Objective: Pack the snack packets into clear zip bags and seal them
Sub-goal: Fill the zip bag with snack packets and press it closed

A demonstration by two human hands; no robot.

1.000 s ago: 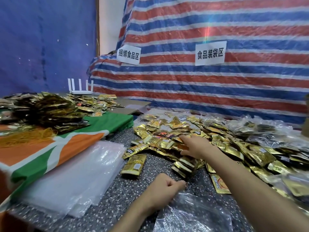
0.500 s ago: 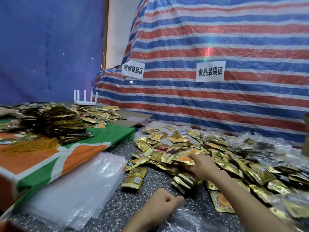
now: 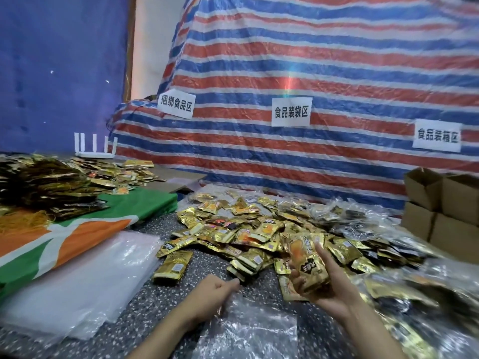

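1. Spare clear bags (image 3: 77,288): a flat stack on the speckled surface (image 3: 145,301), at 8 o'clock.
2. Left hand (image 3: 210,294): at 6 o'clock, fingers curled, pinching the top edge of a clear zip bag (image 3: 248,330) that lies flat on the surface.
3. Snack packets (image 3: 248,229): a loose gold heap at 12 o'clock from the left hand.
4. Right hand (image 3: 329,288): at 5 o'clock, palm up, fingers and thumb gripping a bunch of held packets (image 3: 308,260), raised above the heap.
5. Cardboard boxes (image 3: 440,211): stacked at 3 o'clock.

Gold snack packets (image 3: 259,237), speckled grey table (image 3: 145,301), red-blue-white striped tarp (image 3: 311,60).
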